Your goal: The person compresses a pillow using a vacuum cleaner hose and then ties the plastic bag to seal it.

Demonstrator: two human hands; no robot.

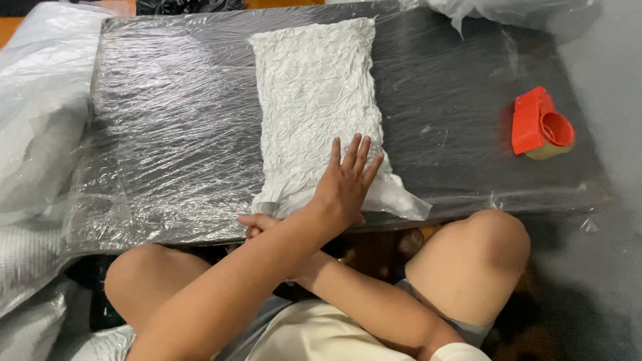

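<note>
A white, wrinkled vacuum-packed bag [314,93] lies lengthwise on a black board wrapped in clear film [174,134]. My left hand [348,184] rests flat on the bag's near end, fingers spread and holding nothing. My arms are crossed. My right hand [254,224] sits under the left forearm at the bag's near left corner, by the board's front edge. Its fingers are curled on that corner, and most of the hand is hidden.
A red tape dispenser [540,126] stands on the board's right side. Bulky clear plastic bags [37,113] with white contents pile up on the left, and another [495,10] lies at the top right. My bare knees [491,247] sit against the board's front edge.
</note>
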